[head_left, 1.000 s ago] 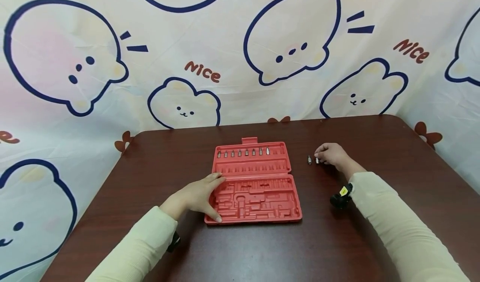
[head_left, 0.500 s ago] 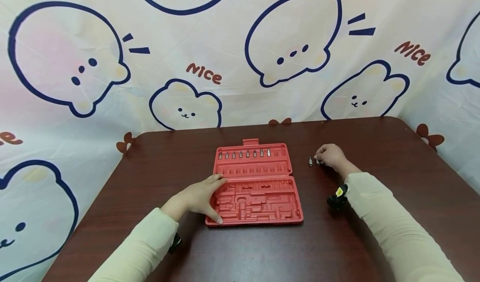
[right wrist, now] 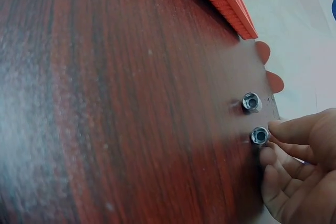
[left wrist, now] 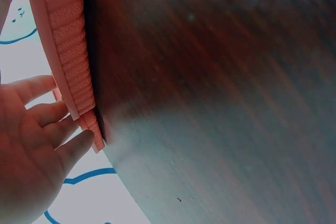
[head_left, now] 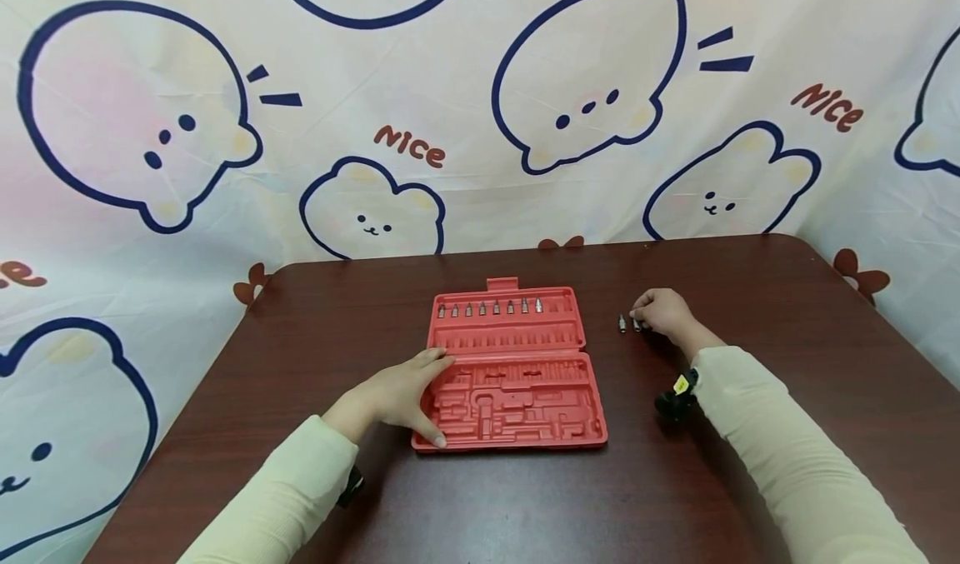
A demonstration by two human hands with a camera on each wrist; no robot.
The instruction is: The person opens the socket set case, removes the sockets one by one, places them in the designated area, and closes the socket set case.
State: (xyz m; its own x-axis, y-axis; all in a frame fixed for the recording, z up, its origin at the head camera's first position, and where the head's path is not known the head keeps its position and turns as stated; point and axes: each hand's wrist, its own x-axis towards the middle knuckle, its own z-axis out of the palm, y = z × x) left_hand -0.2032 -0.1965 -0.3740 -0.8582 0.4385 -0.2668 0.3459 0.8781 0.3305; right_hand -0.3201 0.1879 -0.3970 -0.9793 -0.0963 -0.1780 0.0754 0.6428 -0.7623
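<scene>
Right hand (head_left: 663, 312): fingertips narrowed, pinching a socket (right wrist: 260, 136) right of the case (head_left: 517, 415); second socket (head_left: 622, 324) just left of it. Left hand (head_left: 399, 393): fingers spread wide on the case's left edge.

An open red case (head_left: 517, 418) holds 8 silver pieces (head_left: 496, 307), 2 hollow-ended sockets (right wrist: 252, 102) to its right.

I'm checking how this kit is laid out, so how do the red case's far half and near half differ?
The far half holds a row of eight metal bits; the near half shows none.
The far half has rows of similar slots; the near half has mostly varied recesses.
The far half's outer edge has a tab; the near half's shows none.
Both are red and lie open.
</scene>
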